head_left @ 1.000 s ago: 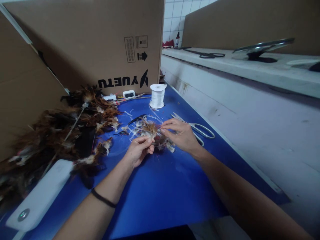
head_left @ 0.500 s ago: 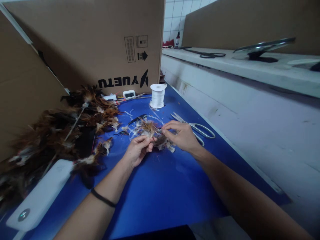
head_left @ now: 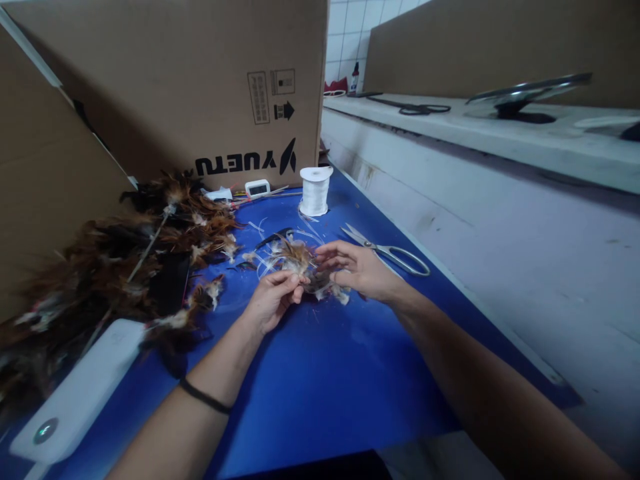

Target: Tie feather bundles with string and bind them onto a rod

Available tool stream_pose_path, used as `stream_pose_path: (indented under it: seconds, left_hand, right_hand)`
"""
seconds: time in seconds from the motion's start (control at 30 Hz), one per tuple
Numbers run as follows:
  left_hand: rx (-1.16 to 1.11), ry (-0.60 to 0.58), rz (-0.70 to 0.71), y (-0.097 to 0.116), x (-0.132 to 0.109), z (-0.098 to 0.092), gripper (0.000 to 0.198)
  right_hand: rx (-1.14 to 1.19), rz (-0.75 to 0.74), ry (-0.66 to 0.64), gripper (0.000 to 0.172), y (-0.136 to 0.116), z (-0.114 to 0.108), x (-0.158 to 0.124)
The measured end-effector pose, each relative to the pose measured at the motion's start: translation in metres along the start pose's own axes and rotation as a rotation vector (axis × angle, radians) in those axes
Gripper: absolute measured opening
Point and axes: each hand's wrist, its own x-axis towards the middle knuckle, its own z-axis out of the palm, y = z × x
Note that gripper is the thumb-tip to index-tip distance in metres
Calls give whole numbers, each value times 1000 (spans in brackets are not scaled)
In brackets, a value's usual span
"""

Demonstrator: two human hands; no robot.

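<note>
Between thumb and fingers, my left hand (head_left: 277,298) pinches a small bunch of brown and white feathers (head_left: 295,257), its tips fanned upward. Just right of the bunch is my right hand (head_left: 357,268), fingers apart and slightly curled, with nothing visible in them. Beneath both hands lie loose grey and white feathers (head_left: 325,285), partly covered by the fingers. Clear ribbon strands (head_left: 305,235) curl behind the bunch. A pair of metal scissors (head_left: 400,258) rests beyond my right hand, one handle hidden behind the wrist.
A white spool (head_left: 315,192) stands upright at the back of the blue table (head_left: 330,380). To the left are heaped brown feathers (head_left: 115,267) and a white rectangular device (head_left: 83,393). A cardboard box (head_left: 200,80) walls off the back; a ledge (head_left: 450,127) runs along the right.
My right hand's fingers have spread from a pinch and shifted slightly left, closer to the feather bunch. My left hand keeps its hold in nearly the same place.
</note>
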Motion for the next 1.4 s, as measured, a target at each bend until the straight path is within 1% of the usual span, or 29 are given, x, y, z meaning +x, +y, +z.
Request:
stream_pose_path:
  seconds: [0.07,0.13,0.2,0.3,0.33,0.47,0.7,0.8,0.9,1.0,1.07,1.13,1.2,1.3,1.4]
  left_hand:
    - [14,-10,-15,0,-1,1,16]
    - [22,-20,-26,-1,-1,1,16]
    - [27,-28,-37,-2,-1,1,16]
    - [39,-46,-50,-4,-1,0,16]
    - [42,-52,-55,-4,-1,0,16]
    - [31,-54,-71,-4,-1,0,15]
    - [9,-20,-74,-3,0,0,15]
    - [2,-6,-58,-2,0,0,14]
    - [7,1,-41,-1,0,1,14]
    - [27,7,-27,-1,0,0,15]
    - [44,7,-21,-1,0,0,16]
    - [58,4,-21,-1,0,-1,17]
    - [68,1,-25,-1,-1,-1,17]
    - [86,-8,-40,0,-2,0,18]
    - [113,-14,-58,2,-2,2,19]
  right_hand:
    - [45,-10,-63,39,1,4,0]
    - [54,-20,-86,39,5,8,1]
    - [47,-19,-88,34,10,13,2]
    - [-2,-23,-55,16,14,17,4]
    - [-26,-25,-35,14,14,18,4]
    - [-65,12,13,15,14,19,5]
    - [49,101,108,13,12,16,5]
    - [97,122,125,9,10,15,5]
    - [116,164,113,5,7,12,3]
    - [185,208,38,11,3,8,2]
    - [270,191,-13,17,2,6,2]
    - [293,164,-20,21,0,5,2]
    - [200,160,8,20,-1,5,1]
    - [-23,162,35,20,1,6,2]
    - [-100,134,38,16,6,7,3]
